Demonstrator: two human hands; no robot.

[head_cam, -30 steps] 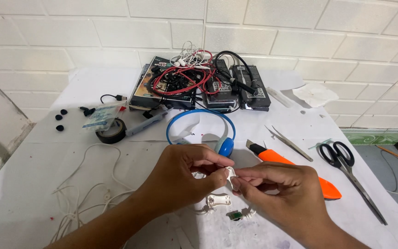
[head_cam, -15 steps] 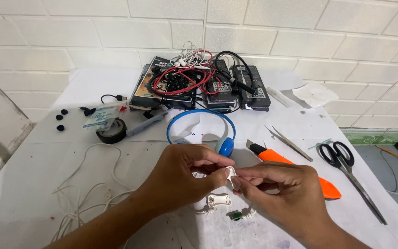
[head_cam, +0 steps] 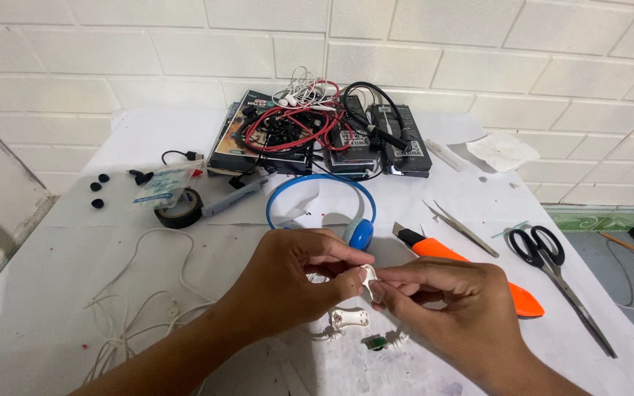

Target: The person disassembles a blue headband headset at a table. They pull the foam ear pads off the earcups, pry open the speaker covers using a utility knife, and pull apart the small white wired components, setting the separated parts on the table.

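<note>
My left hand (head_cam: 288,275) and my right hand (head_cam: 453,304) meet over the white table (head_cam: 53,249), both pinching a small white plastic part (head_cam: 367,281) between fingertips. Just below them lie a white oval casing piece (head_cam: 349,319) and a tiny green circuit board (head_cam: 377,342) on a thin white wire. A blue headband headphone (head_cam: 346,213) lies right behind the hands.
An orange utility knife (head_cam: 478,275), tweezers (head_cam: 464,229) and black scissors (head_cam: 555,275) lie to the right. White earphone cable (head_cam: 133,308) sprawls at the left. Black tape roll (head_cam: 179,209), a grey pen tool (head_cam: 232,198) and boxes with red and black cables (head_cam: 310,132) sit further back.
</note>
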